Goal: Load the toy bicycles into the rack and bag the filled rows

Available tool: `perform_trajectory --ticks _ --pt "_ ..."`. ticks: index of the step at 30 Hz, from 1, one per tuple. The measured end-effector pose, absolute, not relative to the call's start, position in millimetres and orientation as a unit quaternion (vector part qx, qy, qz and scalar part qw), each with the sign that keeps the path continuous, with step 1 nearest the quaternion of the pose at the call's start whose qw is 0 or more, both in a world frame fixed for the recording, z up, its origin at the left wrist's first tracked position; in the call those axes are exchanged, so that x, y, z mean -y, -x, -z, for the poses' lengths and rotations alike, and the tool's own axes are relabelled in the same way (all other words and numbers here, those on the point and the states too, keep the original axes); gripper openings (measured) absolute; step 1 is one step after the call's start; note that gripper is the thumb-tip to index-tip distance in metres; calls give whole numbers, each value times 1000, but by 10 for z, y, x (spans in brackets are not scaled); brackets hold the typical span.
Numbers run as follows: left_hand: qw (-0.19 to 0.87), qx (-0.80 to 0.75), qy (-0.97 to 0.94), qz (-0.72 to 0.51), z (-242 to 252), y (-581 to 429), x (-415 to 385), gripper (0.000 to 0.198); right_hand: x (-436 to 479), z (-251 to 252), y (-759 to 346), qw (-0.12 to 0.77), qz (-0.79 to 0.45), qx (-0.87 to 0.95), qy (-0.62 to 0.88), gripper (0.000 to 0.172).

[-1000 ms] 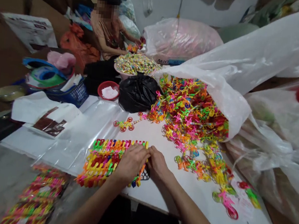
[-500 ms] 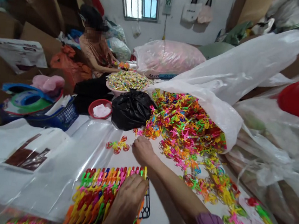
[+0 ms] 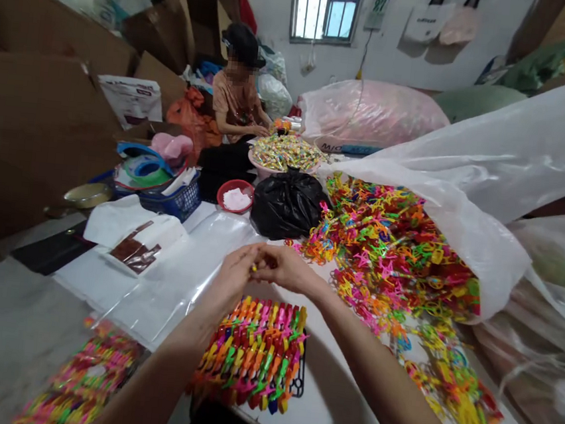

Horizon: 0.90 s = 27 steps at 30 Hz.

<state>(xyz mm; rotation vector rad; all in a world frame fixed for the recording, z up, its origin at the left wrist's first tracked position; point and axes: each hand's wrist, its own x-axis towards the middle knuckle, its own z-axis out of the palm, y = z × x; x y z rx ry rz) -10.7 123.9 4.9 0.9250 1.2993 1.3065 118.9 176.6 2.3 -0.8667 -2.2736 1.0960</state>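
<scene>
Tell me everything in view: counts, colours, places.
Rowed plastic pieces: many, multicoloured, on white table
Grid tray: one, black, at rows' right
Open plastic sack: one, translucent white, right
Loose plastic pieces: countless, multicoloured, spilling from sack
Knotted plastic bag: one, black, mid-table
Round bowl: one, red, left of bag
Round basin: one, pink, beyond bag
Plastic basket: one, blue, left
Bulging plastic sack: one, pinkish, rear
Hanging bags: two, white, pink, rear
Co-worker: one, peach top, rear
Small bit: one, yellow, centre
Left grip: one, bare, by bit
Right grip: one, bare, by bit
</scene>
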Motion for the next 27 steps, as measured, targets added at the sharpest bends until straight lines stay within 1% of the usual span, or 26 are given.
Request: perform_trajectory --ticks 2,5,6,7,10,12,13,16,17,19,22,25,27 --pt "528 -548 -310 -569 -9 294 -1257 34 -1924 105 -1123 183 -375 843 339 24" --pt "540 -556 -231 -588 0 534 -1257 29 -2127 438 -1087 125 -244 879 391 40" --pt "549 -553 -215 -589 -14 583 -1259 29 -2169 547 -1079 110 -217 884 399 43" --pt "560 -546 -202 -589 -35 612 -1260 30 -2196 636 -1074 100 -207 885 406 43" --pt "594 -516 -201 -583 -89 608 -1244 44 -2202 731 -1106 100 -201 870 438 26" --pt "611 -496 -229 -573 -87 559 -1221 54 -2138 633 -1185 135 -247 840 464 22" --pt "613 -493 -246 -567 -73 526 -1210 55 -2081 546 -1238 172 -301 810 472 22" --pt "617 -476 -271 -565 -21 382 -1192 48 -1813 237 -1398 311 -525 669 425 22" --pt "626 -462 -272 -566 -17 317 -1186 43 -1702 147 -1441 341 -582 626 391 22" --pt "648 -430 -269 -568 -42 170 -1162 36 -1484 26 -1506 371 -659 558 341 23" --pt "652 -416 -264 -577 -147 -33 -1079 38 -1228 -28 -1582 390 -716 481 323 25" --pt "598 -446 -302 -594 -245 -159 -973 49 -1078 -35 -1673 391 -737 455 311 30" --pt "547 -471 -357 -593 -270 -215 -913 52 -1020 -54 -1741 381 -726 480 313 30"
